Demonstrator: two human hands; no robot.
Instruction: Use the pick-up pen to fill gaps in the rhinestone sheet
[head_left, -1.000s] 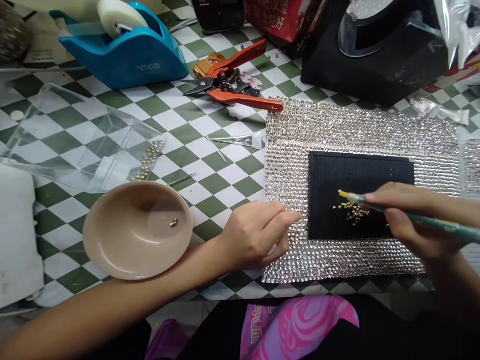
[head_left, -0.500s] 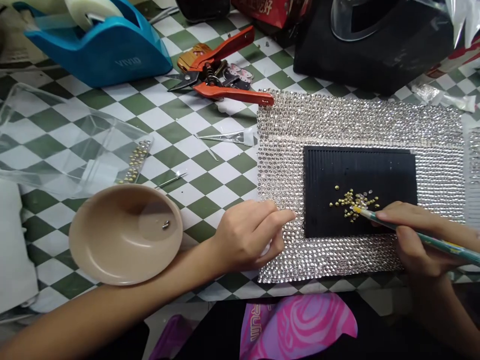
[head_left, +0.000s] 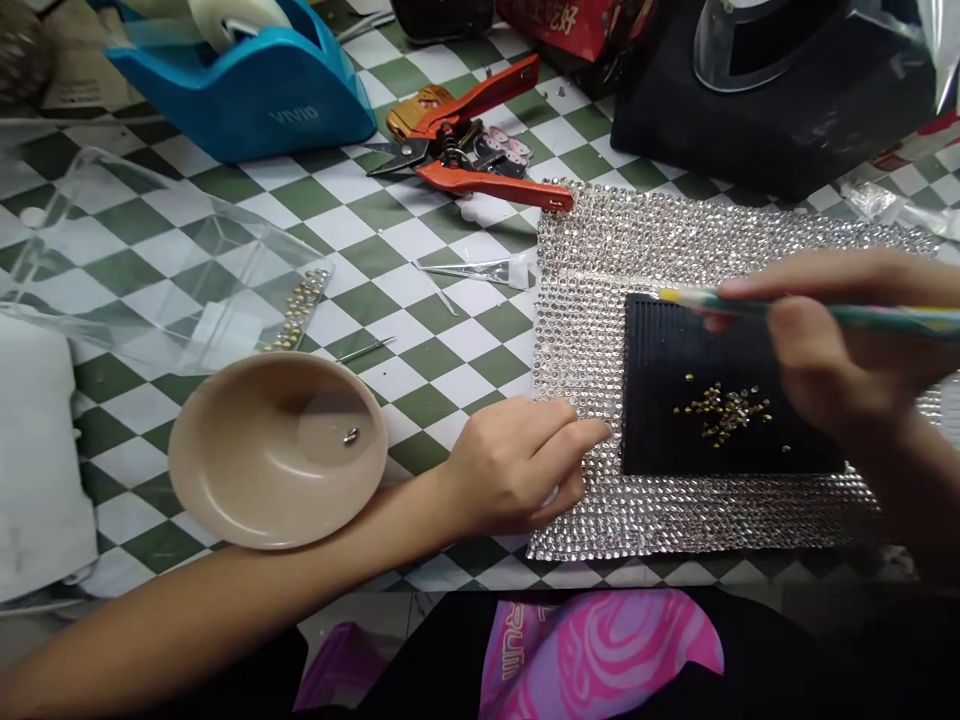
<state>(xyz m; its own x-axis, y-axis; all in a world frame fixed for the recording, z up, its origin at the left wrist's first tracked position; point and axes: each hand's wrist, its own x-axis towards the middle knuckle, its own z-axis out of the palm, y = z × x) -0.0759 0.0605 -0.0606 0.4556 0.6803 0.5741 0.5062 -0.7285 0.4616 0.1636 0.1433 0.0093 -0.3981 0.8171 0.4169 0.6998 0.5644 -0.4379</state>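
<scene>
My right hand (head_left: 832,335) pinches a green pencil-shaped pick (head_left: 817,310) with a yellow tip, which hovers over the top edge of a black ridged board (head_left: 720,420). A small cluster of gold studs (head_left: 724,412) lies on that board, below the tip and apart from it. My left hand (head_left: 517,475) rests with curled fingers on the left part of a silver rhinestone sheet (head_left: 577,400), which lies under the board. Beyond my left forearm sits a beige bowl (head_left: 277,450) holding one small stud (head_left: 350,435).
A blue tape dispenser (head_left: 247,95) and orange-handled snips (head_left: 480,175) lie at the back of the checkered green table (head_left: 427,360). A clear plastic sheet (head_left: 150,260) holds a row of gold studs (head_left: 298,310). A black appliance (head_left: 772,130) stands at the back right.
My right hand has lifted the pick away from the studs, up toward the board's top edge. The studs stay in their cluster, and my left hand has not visibly moved on the sheet.
</scene>
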